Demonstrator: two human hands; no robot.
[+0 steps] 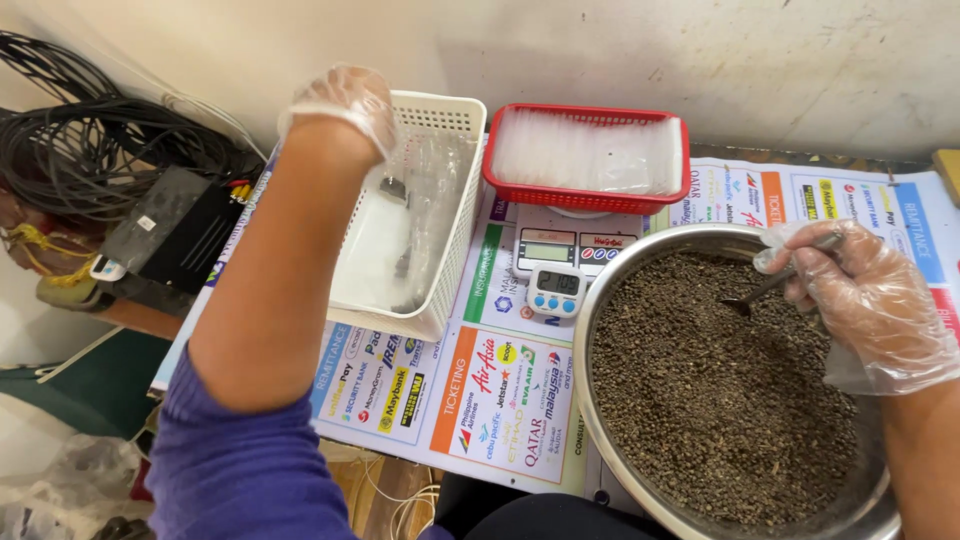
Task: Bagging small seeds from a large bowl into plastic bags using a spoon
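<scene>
Steel bowl (640, 470) of dark granules sitting at right on the tabletop (500, 400). White basket (440, 215) lying left of it — left hand (340, 105), gloved, reaching in, grip hidden. Right hand (865, 290) pinching a spoon (770, 285), handle angling up-right, tip in the granules.

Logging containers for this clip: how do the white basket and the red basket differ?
The white basket is taller and deeper; the red basket is shallow. The white one sits on the printed sheet, the red one on the scale. The left hand reaches into the white one; no hand is near the red. Both are perforated plastic.
</scene>
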